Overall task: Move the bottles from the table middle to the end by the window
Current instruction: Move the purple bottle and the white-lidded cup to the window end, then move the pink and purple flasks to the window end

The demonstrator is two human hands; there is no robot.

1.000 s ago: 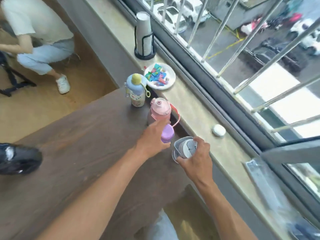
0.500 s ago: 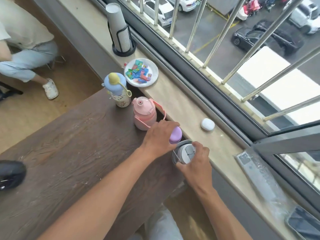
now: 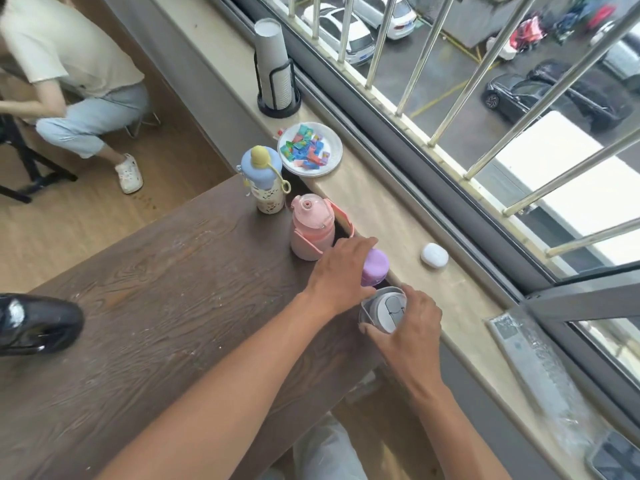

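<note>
Several bottles stand in a row along the dark wooden table's (image 3: 166, 306) edge by the window sill. Farthest is a blue-capped bottle (image 3: 263, 183) with a yellow knob, then a pink bottle (image 3: 311, 226) with a strap. My left hand (image 3: 341, 271) is wrapped around a purple-capped bottle (image 3: 374, 266); its body is hidden by my fingers. My right hand (image 3: 403, 327) grips a grey-and-white lidded bottle (image 3: 384, 308) at the table's near corner.
On the stone sill (image 3: 391, 220) lie a white plate of coloured sweets (image 3: 310, 153), a paper-cup holder (image 3: 275, 71), a white earbud case (image 3: 434, 255) and a plastic-wrapped item (image 3: 530, 362). A black object (image 3: 34, 323) sits at the table's left. A person crouches at upper left.
Both hands hold the same two bottles throughout and have brought them closer to the sill edge. The camera view has shifted, so the scene sits lower and farther right.
</note>
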